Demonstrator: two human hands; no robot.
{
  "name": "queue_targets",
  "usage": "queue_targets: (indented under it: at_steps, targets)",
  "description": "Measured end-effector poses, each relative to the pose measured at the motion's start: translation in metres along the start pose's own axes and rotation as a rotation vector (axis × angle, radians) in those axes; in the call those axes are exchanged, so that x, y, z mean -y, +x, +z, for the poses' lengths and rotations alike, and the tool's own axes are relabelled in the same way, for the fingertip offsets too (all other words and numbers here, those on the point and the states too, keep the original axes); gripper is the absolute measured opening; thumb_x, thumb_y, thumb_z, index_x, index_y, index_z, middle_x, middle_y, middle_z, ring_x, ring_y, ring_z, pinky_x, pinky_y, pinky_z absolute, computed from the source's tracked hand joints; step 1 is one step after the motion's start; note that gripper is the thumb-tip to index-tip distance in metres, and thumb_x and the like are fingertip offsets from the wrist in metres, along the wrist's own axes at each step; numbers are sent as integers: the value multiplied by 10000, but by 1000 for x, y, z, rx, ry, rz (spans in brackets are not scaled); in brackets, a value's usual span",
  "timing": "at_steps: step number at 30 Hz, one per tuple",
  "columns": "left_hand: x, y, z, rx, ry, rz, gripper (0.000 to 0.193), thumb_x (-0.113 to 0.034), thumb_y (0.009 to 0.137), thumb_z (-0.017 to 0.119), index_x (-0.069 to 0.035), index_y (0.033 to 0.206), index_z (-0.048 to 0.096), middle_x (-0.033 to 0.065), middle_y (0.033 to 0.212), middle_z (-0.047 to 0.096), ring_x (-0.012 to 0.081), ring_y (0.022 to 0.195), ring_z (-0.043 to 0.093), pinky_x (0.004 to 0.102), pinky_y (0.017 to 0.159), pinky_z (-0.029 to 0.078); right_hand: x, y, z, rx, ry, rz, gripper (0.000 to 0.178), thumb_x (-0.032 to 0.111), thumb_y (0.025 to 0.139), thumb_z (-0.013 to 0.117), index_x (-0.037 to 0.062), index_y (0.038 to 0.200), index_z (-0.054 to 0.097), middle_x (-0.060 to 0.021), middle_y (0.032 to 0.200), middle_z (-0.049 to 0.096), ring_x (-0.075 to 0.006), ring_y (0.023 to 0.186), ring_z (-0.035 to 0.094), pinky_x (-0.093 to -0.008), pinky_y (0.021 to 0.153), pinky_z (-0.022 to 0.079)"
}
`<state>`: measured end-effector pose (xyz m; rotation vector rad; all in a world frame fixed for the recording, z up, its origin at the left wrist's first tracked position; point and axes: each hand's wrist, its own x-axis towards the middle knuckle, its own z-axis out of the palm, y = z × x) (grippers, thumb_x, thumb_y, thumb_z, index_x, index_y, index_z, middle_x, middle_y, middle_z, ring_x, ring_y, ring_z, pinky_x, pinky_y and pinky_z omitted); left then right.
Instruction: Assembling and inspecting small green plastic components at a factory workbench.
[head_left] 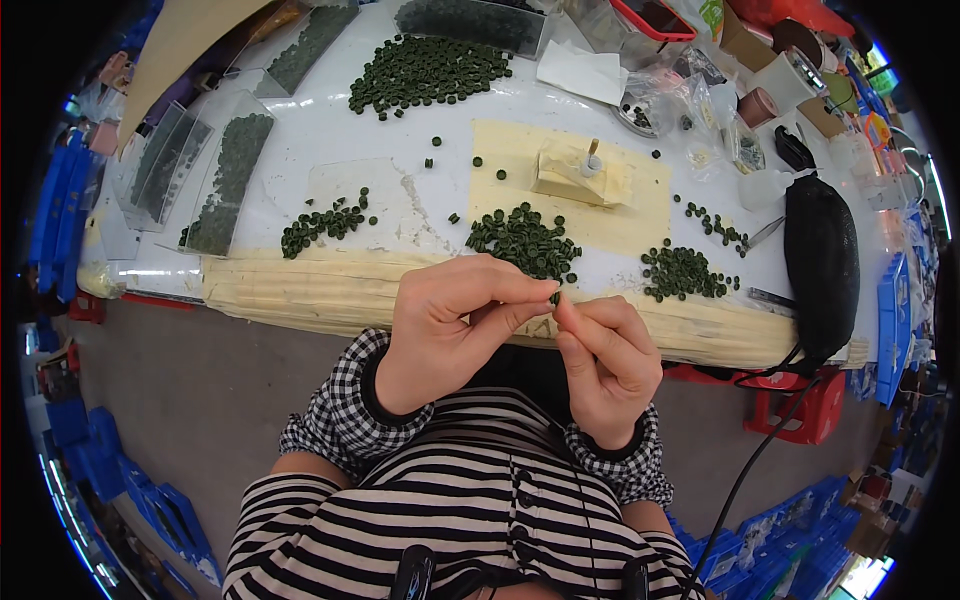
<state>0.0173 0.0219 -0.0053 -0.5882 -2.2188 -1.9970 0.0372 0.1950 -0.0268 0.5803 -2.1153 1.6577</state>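
Note:
Above the table's front edge, my left hand (pixel 445 325) pinches a small dark green round piece (pixel 555 298) between thumb and fingertips. The fingers of my right hand (pixel 612 362) are closed and meet the same piece from the other side; fingertips cover most of it. Just beyond my hands lies a heap of similar green pieces (pixel 522 240). A smaller pile (pixel 688 272) is to the right, and another pile (pixel 325 226) to the left. Behind the middle heap stands a tape-wrapped block (pixel 583 172) with a short peg (pixel 592 150) upright on it.
A large spread of green pieces (pixel 430 72) lies at the back. Clear trays (pixel 232 180) of pieces stand at the left. On the right are a black padded object (pixel 822 262), tweezers (pixel 766 232) and plastic bags (pixel 700 125). A red-cased phone (pixel 655 18) lies at the back right.

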Motion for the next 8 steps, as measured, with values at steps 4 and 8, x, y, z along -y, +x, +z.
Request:
queue_targets:
  at_steps: [4, 8]
  targets:
    - [5, -4, 2, -9, -61, -97, 192, 78, 811, 654, -1, 982, 690, 56, 835, 632, 79, 708, 567, 180, 597, 422, -1, -1, 1, -10, -6, 26, 327, -60, 749, 695, 23, 1066, 694, -67, 844, 628, -150, 681, 547, -235, 598, 436]
    - [3, -2, -2, 18, -37, -146, 191, 76, 819, 650, 2, 991, 684, 52, 853, 627, 68, 711, 554, 178, 602, 421, 0, 0, 0, -4, -26, 26, 330, -59, 751, 694, 27, 1069, 695, -68, 858, 634, -167, 705, 566, -238, 624, 455]
